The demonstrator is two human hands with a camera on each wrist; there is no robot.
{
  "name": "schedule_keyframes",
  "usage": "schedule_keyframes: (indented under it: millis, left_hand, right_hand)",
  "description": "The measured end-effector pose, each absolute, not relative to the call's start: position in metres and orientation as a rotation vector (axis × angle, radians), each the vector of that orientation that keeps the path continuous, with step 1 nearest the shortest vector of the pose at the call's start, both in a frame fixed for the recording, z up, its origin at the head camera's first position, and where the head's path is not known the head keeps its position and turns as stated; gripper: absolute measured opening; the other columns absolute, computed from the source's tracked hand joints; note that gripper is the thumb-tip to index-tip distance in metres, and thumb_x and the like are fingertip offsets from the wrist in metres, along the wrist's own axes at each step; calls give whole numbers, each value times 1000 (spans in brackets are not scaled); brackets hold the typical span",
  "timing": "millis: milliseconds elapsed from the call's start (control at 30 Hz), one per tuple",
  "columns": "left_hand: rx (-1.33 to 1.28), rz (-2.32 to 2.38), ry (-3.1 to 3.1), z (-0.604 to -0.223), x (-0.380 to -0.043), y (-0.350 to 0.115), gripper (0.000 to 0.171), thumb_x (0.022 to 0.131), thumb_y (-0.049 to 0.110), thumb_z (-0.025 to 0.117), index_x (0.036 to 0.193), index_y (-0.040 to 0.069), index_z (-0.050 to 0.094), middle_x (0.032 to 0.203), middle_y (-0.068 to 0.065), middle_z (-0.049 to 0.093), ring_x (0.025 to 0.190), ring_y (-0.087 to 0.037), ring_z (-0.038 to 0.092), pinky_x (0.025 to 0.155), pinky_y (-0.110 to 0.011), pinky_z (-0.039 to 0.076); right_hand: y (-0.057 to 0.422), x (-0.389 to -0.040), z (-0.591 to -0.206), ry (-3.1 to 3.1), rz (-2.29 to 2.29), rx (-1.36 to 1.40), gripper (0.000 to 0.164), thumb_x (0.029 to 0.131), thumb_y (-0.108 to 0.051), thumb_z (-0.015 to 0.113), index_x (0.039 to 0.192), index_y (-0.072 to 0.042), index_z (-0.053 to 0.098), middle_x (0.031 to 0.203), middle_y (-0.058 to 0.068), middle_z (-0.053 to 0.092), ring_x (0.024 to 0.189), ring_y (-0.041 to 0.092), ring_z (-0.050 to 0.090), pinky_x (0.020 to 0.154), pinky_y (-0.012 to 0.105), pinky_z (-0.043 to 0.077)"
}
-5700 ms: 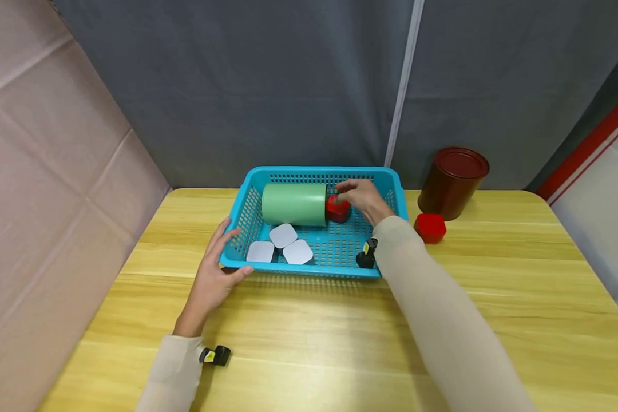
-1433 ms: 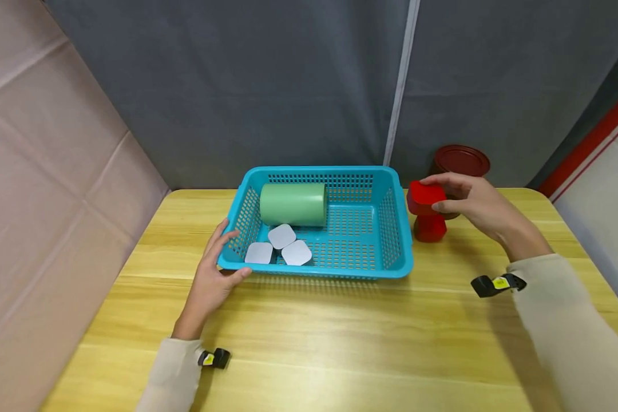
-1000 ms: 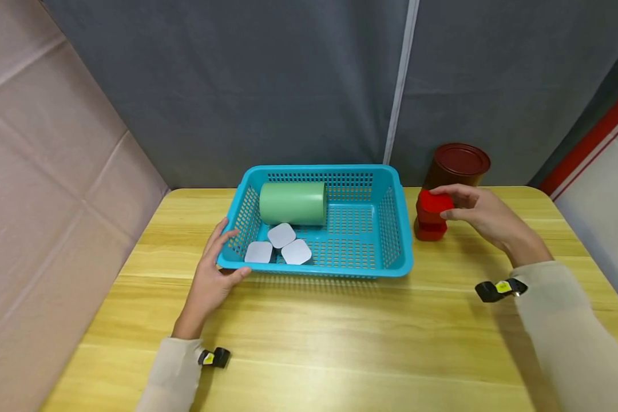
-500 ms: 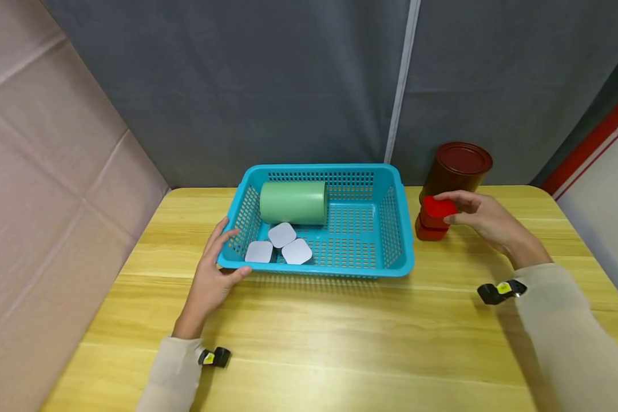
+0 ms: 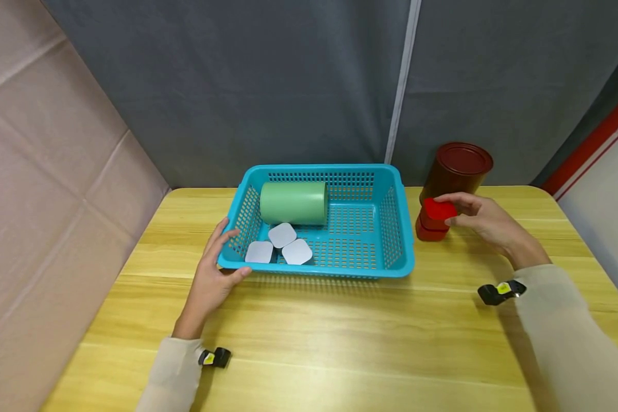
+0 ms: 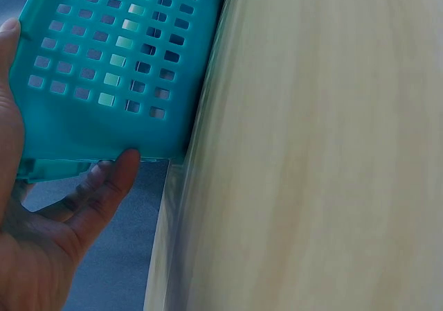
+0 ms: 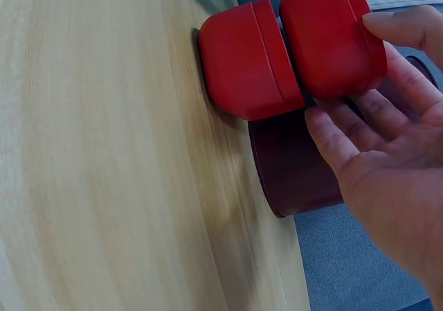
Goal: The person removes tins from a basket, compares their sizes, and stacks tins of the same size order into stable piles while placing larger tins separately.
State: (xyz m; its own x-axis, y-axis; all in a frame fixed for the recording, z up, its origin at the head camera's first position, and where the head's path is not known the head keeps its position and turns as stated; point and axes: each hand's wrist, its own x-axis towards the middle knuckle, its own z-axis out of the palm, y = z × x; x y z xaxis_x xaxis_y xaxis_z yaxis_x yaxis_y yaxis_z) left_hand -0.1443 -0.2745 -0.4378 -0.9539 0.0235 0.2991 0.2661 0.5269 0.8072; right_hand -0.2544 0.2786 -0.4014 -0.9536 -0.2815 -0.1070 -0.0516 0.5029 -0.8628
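On the table (image 5: pixel 314 337), right of the blue basket (image 5: pixel 329 168) and before the dark red can (image 5: pixel 454 178), the right hand (image 5: pixel 486 223) pinches the upper red container (image 7: pixel 329 37), which sits on or barely above the lower red container (image 7: pixel 239 61). Best keep it level, square the edges, then ease thumb and fingers away together. The left hand (image 5: pixel 211 286), fingers spread, touches the basket's left front corner. Count: 1 basket, 1 can, 1 green cylinder (image 5: pixel 293 203), 2 red containers, 3 white-topped blocks (image 5: pixel 282 235).

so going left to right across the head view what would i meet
Pale cloth → left hand → green cylinder → two red containers, one above the other → right hand → red strip.
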Motion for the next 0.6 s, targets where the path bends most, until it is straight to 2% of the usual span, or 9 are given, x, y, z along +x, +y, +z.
schedule_keyframes:
  millis: [167,400,600]
  left_hand:
    - [-246,-1407,-2511,-438,-144,-274,75,83,6,87,149,11,52,175,5,19,161,-35,19,108,-4,29]
    - [-243,-1399,-2513,-439,-144,-275,75,83,7,87,149,13,53,175,6,19,161,-35,19,109,-4,28]
    - [-242,-1404,-2511,-437,-144,-274,75,83,6,87,149,12,53,175,6,19,161,-35,19,109,-5,28]
  right_hand:
    - [280,-254,-405,2506,-1480,-331,48,103,-14,65,149,-11,53,120,-31,60,116,-4,54,92,10,42]
    - [281,-252,-406,2499,-1532,-377,46,102,-11,65,146,-8,55,119,-31,62,115,-4,54,92,10,42]
    - [279,-252,-404,2514,-1479,-295,49,102,-19,68,149,-14,55,121,-31,59,118,-1,51,93,12,41]
